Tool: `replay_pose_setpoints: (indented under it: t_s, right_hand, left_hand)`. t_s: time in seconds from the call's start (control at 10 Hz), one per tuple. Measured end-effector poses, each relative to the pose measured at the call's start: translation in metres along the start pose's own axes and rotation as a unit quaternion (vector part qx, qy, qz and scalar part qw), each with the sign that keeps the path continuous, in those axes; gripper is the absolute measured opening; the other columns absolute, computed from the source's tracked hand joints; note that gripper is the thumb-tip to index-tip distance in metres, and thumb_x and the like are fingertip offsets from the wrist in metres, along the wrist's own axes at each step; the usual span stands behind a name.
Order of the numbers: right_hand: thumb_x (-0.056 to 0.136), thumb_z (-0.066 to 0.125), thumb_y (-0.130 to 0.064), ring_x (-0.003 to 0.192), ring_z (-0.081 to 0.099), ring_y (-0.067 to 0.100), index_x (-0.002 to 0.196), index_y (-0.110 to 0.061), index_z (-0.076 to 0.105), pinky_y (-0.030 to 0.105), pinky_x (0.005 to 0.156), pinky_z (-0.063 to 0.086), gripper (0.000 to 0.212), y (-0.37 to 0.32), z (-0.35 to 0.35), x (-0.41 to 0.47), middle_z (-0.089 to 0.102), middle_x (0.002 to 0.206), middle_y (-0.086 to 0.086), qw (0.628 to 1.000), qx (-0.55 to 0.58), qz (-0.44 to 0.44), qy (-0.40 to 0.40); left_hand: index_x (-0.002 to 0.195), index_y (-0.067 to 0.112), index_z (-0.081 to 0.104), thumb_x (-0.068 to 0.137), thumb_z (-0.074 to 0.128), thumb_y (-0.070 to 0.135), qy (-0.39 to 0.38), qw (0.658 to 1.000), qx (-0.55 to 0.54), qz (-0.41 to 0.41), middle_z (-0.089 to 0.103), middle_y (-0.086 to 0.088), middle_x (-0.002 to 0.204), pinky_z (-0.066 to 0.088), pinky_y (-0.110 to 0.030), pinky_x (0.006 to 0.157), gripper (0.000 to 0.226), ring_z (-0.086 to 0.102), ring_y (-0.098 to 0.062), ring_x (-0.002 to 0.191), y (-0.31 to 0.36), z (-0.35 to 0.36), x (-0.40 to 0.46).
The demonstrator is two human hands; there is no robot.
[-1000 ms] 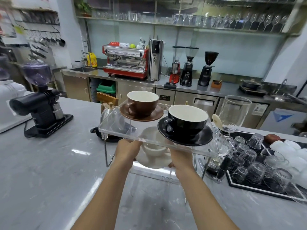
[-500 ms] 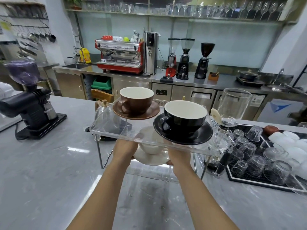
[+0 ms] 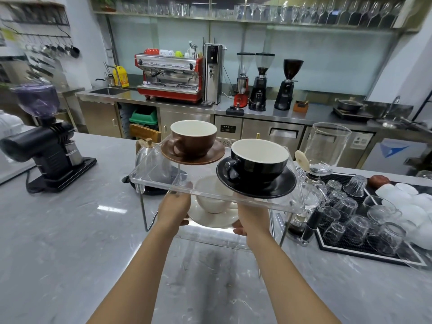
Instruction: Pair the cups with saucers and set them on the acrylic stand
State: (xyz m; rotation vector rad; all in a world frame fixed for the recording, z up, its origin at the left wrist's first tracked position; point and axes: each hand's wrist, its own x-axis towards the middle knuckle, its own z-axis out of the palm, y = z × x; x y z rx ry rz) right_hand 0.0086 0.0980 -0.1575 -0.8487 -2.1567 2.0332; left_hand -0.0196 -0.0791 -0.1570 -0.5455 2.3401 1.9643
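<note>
Head view: we see both hands reaching under the top shelf of a clear acrylic two-tier stand (image 3: 149, 181) on the grey marble bench (image 3: 58, 242). Our left hand (image 3: 174, 208) and right hand (image 3: 253, 218) are curled round opposite edges of a white round ceramic saucer (image 3: 210, 218), gripping it; a white ceramic cup (image 3: 211, 201) sits on that saucer, in the lower tier space. Whether the saucer touches the lower shelf we cannot tell.

On the top shelf: a brown ceramic cup (image 3: 194, 139) with a cream inside sits on a brown round saucer (image 3: 215, 155), back left. A black ceramic cup (image 3: 259, 160) with a cream inside sits on a black round saucer (image 3: 278, 185), front right. Both cups upright, handles to our left.

Left on the bench, a black coffee grinder (image 3: 46, 150) with a purple hopper. Behind the stand, a steel kettle (image 3: 146, 155). Right of the stand, a glass siphon brewer (image 3: 325, 148), then a black mat (image 3: 350, 249) with upturned clear glasses (image 3: 355, 230).

Back counter: red espresso machine (image 3: 169, 78), three grinders. Readable writing: none; the panel label under the counter has small characters, too blurred to read. No brands legible.
</note>
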Motion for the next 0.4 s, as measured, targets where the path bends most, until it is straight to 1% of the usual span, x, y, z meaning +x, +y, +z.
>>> replay_pose_setpoints:
  t_s: [0.1, 0.2, 0.3, 0.4]
  right_hand:
    - [0.084, 0.064, -0.045, 0.055, 0.061, 0.022, 0.103, -0.006, 0.066, 0.026, 0.048, 0.052, 0.043, 0.001, -0.005, -0.015, 0.068, 0.088, 0.013, 1.0, 0.001, -0.015, -0.01]
    - [0.083, 0.065, -0.039, 0.057, 0.06, 0.023, 0.102, -0.003, 0.059, 0.025, 0.045, 0.05, 0.041, 0.001, -0.011, -0.033, 0.062, 0.084, 0.008, 1.0, 0.004, -0.018, -0.016]
    - [0.086, 0.064, -0.033, 0.056, 0.062, 0.021, 0.107, -0.014, 0.048, 0.031, 0.05, 0.057, 0.033, 0.004, -0.012, -0.051, 0.064, 0.086, 0.004, 0.999, -0.013, -0.038, -0.026]
    - [0.086, 0.063, -0.03, 0.06, 0.068, 0.022, 0.111, -0.013, 0.053, 0.042, 0.067, 0.062, 0.032, 0.008, -0.013, -0.064, 0.066, 0.084, 0.001, 0.994, -0.065, -0.081, -0.012]
  left_hand:
    - [0.099, -0.003, 0.069, 0.095, 0.05, 0.057, 0.031, 0.999, 0.032, 0.03, 0.071, -0.023, 0.098, 0.055, -0.032, 0.057, 0.063, 0.067, -0.03, 0.073, -0.003, -0.001, -0.014]
    - [0.108, 0.002, 0.07, 0.094, 0.053, 0.052, 0.063, 0.994, 0.07, 0.046, 0.072, -0.019, 0.1, 0.061, -0.047, 0.082, 0.054, 0.072, -0.034, 0.087, -0.008, -0.003, -0.026]
    - [0.103, 0.005, 0.071, 0.094, 0.056, 0.041, 0.086, 0.99, 0.077, 0.086, 0.072, -0.007, 0.089, 0.058, -0.048, 0.087, 0.041, 0.068, -0.035, 0.09, -0.015, -0.004, -0.042]
    - [0.118, 0.009, 0.069, 0.093, 0.062, 0.035, 0.112, 0.983, 0.085, 0.116, 0.062, 0.01, 0.089, 0.048, -0.034, 0.084, 0.037, 0.061, -0.017, 0.085, -0.02, -0.004, -0.059]
